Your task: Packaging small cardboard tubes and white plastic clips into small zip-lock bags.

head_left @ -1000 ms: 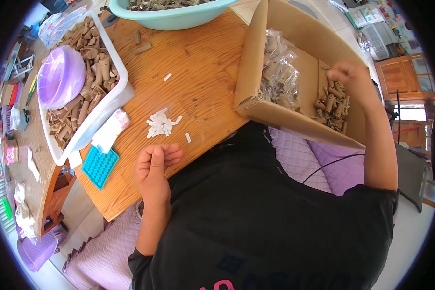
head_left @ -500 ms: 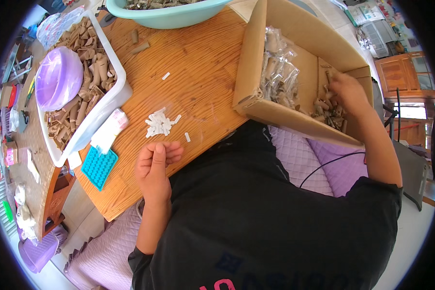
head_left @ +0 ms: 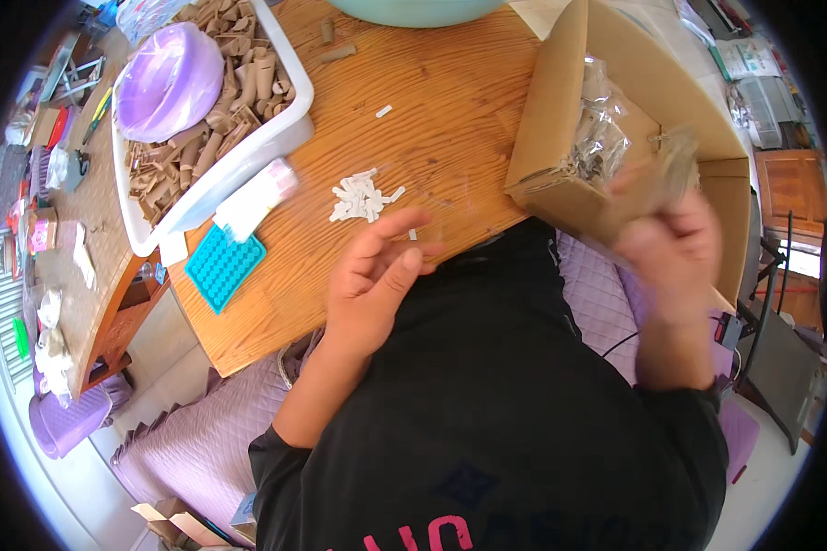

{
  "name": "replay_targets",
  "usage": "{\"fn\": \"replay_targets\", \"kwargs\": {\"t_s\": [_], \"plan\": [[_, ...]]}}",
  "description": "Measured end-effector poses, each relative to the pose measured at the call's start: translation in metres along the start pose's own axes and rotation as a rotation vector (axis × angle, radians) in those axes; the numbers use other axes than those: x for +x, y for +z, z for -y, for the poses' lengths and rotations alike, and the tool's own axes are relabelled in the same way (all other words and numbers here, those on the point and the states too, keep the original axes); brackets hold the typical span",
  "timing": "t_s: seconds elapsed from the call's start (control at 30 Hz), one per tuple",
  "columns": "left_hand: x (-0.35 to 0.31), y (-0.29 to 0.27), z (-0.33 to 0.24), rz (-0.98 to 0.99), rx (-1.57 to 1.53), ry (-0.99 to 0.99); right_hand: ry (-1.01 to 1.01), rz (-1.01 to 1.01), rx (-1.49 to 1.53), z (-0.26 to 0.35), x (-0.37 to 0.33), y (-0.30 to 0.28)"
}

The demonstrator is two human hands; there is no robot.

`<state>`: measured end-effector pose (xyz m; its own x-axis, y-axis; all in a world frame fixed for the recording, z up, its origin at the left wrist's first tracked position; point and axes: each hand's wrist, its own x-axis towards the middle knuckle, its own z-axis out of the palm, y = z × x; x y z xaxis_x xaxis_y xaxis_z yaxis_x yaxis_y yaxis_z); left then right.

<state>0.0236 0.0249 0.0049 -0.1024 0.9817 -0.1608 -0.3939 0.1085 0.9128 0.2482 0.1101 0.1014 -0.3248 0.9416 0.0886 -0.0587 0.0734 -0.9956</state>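
Observation:
My right hand (head_left: 680, 243) is raised at the near side of a cardboard box (head_left: 546, 119), its fingers closed round a blurred brown piece (head_left: 647, 191). Motion smears that piece too much to tell its exact kind. Inside the box lie clear plastic bags (head_left: 600, 124) with brownish contents; my hand hides part of the box. Over the table's near edge, my left hand (head_left: 372, 285) hangs with fingers loosely curved and thumb apart, holding nothing. Just beyond it, small white strips (head_left: 363, 197) lie in a pile on the wooden table (head_left: 432, 83).
A white tub (head_left: 294, 115) of brown curved pieces (head_left: 262, 73) stands at the left, a purple wrapped bundle (head_left: 170, 83) on top. Near it are a white packet (head_left: 257, 197) and a teal bumpy mat (head_left: 225, 266). A pale green basin (head_left: 422, 9) sits at the far edge.
My right hand has come up out of the cardboard box toward me, now with a brown piece. My left hand has moved right, its fingers spreading wider. The whole view has shifted.

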Motion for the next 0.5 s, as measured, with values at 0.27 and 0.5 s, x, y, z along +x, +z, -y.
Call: {"fn": "replay_targets", "kwargs": {"t_s": [0.27, 0.5], "plan": [[-0.006, -0.021, 0.005, -0.064, -0.353, -0.031, 0.219, 0.346, -0.086, -0.088, 0.005, 0.074], [-0.009, -0.031, 0.008, -0.235, -0.221, -0.05, 0.183, 0.413, -0.242, -0.107, 0.003, 0.081]]}}
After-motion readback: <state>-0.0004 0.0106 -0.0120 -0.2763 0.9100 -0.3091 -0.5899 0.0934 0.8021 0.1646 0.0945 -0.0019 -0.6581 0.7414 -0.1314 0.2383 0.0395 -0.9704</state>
